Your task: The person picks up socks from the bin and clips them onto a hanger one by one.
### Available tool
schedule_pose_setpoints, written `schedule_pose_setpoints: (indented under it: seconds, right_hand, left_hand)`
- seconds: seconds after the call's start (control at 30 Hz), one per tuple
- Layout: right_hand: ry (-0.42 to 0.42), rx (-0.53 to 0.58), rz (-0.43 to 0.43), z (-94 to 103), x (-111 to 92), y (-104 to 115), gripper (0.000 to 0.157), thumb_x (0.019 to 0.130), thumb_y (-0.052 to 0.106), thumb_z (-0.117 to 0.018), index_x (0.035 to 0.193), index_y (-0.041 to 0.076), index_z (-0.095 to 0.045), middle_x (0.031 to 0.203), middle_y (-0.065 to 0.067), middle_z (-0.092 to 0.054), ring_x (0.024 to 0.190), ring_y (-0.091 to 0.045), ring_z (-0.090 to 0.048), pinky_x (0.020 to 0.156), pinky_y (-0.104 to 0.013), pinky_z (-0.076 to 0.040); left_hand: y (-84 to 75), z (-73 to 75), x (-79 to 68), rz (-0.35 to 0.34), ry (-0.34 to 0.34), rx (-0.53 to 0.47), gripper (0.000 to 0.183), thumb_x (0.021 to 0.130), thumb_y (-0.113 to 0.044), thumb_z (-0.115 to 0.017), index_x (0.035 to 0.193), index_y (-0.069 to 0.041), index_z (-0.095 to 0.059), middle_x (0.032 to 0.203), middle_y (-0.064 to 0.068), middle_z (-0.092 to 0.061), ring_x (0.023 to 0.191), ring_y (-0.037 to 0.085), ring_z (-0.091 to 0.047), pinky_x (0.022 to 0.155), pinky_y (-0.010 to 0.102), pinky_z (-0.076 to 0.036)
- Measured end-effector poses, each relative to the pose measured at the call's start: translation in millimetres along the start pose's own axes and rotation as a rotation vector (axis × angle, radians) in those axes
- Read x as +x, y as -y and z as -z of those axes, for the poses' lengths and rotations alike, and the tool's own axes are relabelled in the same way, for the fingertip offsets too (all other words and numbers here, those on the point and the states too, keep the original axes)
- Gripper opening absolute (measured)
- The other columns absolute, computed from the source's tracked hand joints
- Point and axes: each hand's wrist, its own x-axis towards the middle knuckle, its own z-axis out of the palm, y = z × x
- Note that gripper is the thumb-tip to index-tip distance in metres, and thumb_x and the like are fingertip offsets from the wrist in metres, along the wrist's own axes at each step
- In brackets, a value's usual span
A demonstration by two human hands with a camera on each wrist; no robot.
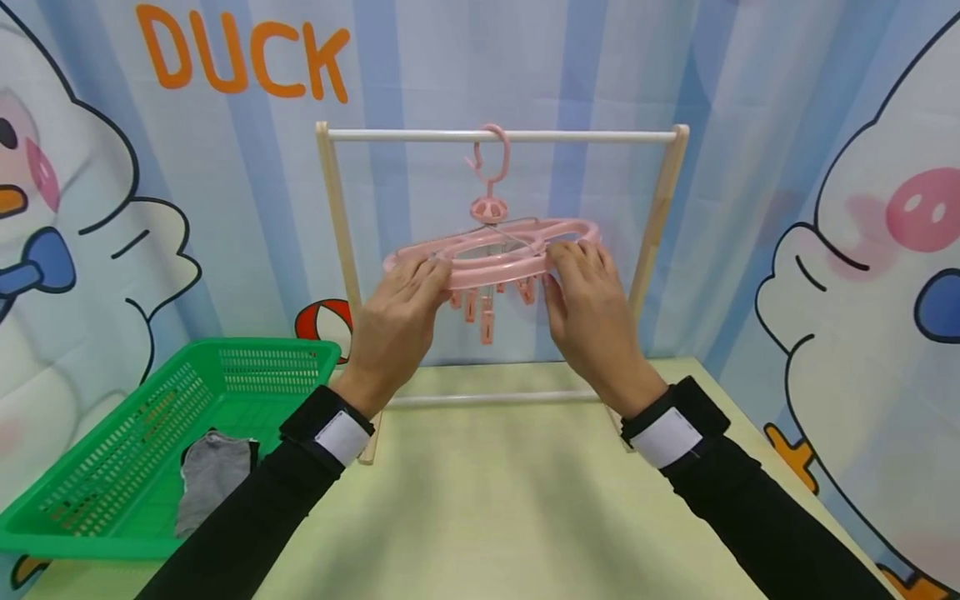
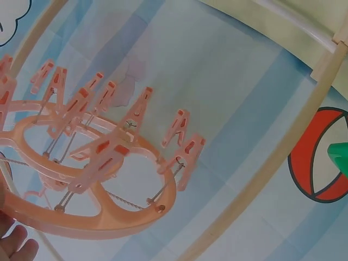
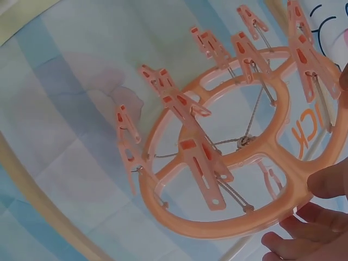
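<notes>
Cartoon duck curtain (image 1: 465, 50) behind, pale table (image 1: 480, 508) below, wooden rack (image 1: 341, 217) with white bars standing on it, green basket (image 1: 82, 547) at left of the rack. Pink clip hanger (image 1: 498, 268) hangs by its hook from the rack's top bar, ring tilted with its right side higher; left hand (image 1: 397, 321) has fingers clamped on the ring's left near side, right hand (image 1: 600, 325) pinches its right near side between thumb and fingers. Grey-and-black cloth (image 1: 213, 479) lies in basket, small pink clips (image 1: 487, 327) dangle under ring.
</notes>
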Motion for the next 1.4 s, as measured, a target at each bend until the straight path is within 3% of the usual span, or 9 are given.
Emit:
schedule_pose_setpoints:
  seconds: [0.13, 0.43, 0.67, 0.87, 0.97, 1.1, 1.27, 1.4]
  right_hand:
    - [0.000, 0.020, -0.014, 0.6, -1.2, -3.4, 0.022, 0.092, -0.003, -0.057, 0.113, -0.008, -0.056, 0.111, -0.019, -0.061, 0.110, -0.036, -0.049, 0.107, -0.051, -0.030]
    - [0.038, 0.044, -0.043, 0.5, -3.2, -5.5, 0.024, 0.091, -0.006, -0.052, 0.115, -0.007, -0.053, 0.112, -0.018, -0.059, 0.111, -0.034, -0.049, 0.109, -0.051, -0.027]
    - [0.051, 0.087, -0.103, 12.5, -1.8, 1.3, 0.036, 0.090, -0.007, -0.051, 0.126, -0.004, -0.053, 0.115, -0.018, -0.058, 0.114, -0.037, -0.047, 0.095, -0.051, -0.042]
    - [0.006, 0.090, 0.040, 26.8, -8.2, 16.5, 0.032, 0.087, -0.010, -0.053, 0.118, -0.006, -0.059, 0.102, -0.018, -0.063, 0.088, -0.031, -0.055, 0.084, -0.050, -0.045]
    - [0.049, 0.109, 0.076, 31.5, -15.1, 22.7, 0.023, 0.087, -0.007, -0.057, 0.108, -0.004, -0.065, 0.095, -0.014, -0.067, 0.080, -0.027, -0.059, 0.076, -0.047, -0.049]
    - [0.220, 0.214, -0.063, 31.2, -20.2, 25.1, 0.017, 0.089, 0.002, -0.065, 0.106, 0.000, -0.067, 0.098, -0.011, -0.069, 0.085, -0.024, -0.063, 0.073, -0.043, -0.054]
    - [0.505, 0.435, -0.387, 24.2, -14.4, 19.2, 0.039, 0.091, 0.018, -0.069, 0.126, 0.003, -0.058, 0.113, -0.012, -0.066, 0.098, -0.022, -0.063, 0.085, -0.043, -0.053]
    - [0.638, 0.600, -0.567, 13.5, -5.7, 13.9, 0.054, 0.093, 0.023, -0.068, 0.139, 0.006, -0.048, 0.124, -0.013, -0.060, 0.109, -0.022, -0.059, 0.090, -0.043, -0.051]
  left_hand:
    - [-2.8, -0.7, -0.8, -0.012, 0.017, -0.001, 0.038, 0.082, -0.002, -0.074, 0.117, 0.004, -0.061, 0.112, 0.017, -0.067, 0.111, 0.029, -0.058, 0.099, 0.041, -0.043]
    - [-5.8, 0.3, -5.3, -0.010, 0.050, -0.030, 0.037, 0.085, 0.007, -0.070, 0.120, 0.005, -0.061, 0.116, 0.019, -0.065, 0.108, 0.031, -0.060, 0.088, 0.043, -0.051]
    - [-7.1, 3.9, -4.4, 0.007, 0.042, -0.040, 0.035, 0.085, 0.007, -0.070, 0.119, 0.004, -0.063, 0.116, 0.019, -0.065, 0.106, 0.031, -0.061, 0.082, 0.043, -0.054]
    - [-9.4, 5.5, -1.4, 0.003, 0.037, -0.065, 0.033, 0.086, 0.005, -0.070, 0.118, 0.004, -0.063, 0.115, 0.019, -0.065, 0.106, 0.031, -0.061, 0.080, 0.044, -0.055]
    - [-9.2, 6.2, -0.7, 0.001, 0.039, -0.062, 0.033, 0.086, 0.004, -0.070, 0.118, 0.004, -0.064, 0.114, 0.019, -0.066, 0.106, 0.031, -0.061, 0.080, 0.044, -0.055]
    - [-6.8, 7.5, -0.8, 0.002, 0.044, -0.062, 0.035, 0.084, 0.004, -0.071, 0.118, 0.004, -0.063, 0.115, 0.019, -0.066, 0.106, 0.031, -0.061, 0.081, 0.045, -0.054]
    - [-5.8, 7.9, -0.6, 0.003, 0.047, -0.066, 0.036, 0.085, 0.004, -0.071, 0.119, 0.004, -0.063, 0.115, 0.019, -0.065, 0.106, 0.032, -0.061, 0.082, 0.044, -0.054]
    - [-8.0, 9.2, 0.7, 0.006, 0.044, -0.064, 0.034, 0.085, 0.004, -0.071, 0.118, 0.004, -0.063, 0.114, 0.019, -0.066, 0.105, 0.031, -0.061, 0.080, 0.044, -0.055]
